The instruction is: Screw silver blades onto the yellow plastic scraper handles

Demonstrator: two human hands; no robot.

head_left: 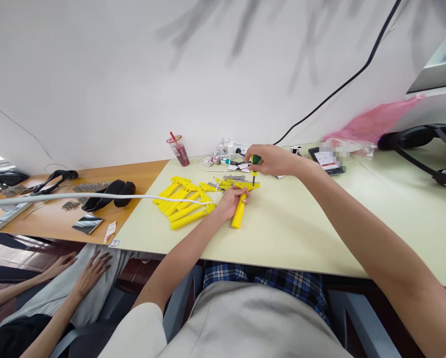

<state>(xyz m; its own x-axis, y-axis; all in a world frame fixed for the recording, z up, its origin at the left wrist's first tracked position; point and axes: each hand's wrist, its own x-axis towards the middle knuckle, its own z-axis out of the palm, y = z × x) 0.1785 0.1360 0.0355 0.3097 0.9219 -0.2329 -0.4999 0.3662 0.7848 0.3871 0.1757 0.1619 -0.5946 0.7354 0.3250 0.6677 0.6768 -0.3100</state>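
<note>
Pale smooth desk (301, 233) | left hand (230, 201): T-shaped yellow plastic scraper (241, 209) | right hand (270, 160): screwdriver (254, 169)

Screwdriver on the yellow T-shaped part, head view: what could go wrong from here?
The right hand holds the screwdriver upright, tip on the yellow T-shaped part; a slip could jab the left hand steadying it. The white cable crossing the pile of yellow parts might snag and drag them.

Small assembly workshop: desks (282, 238) against a white wall, piled yellow plastic parts (181, 199), screwdriver (254, 166)
</note>
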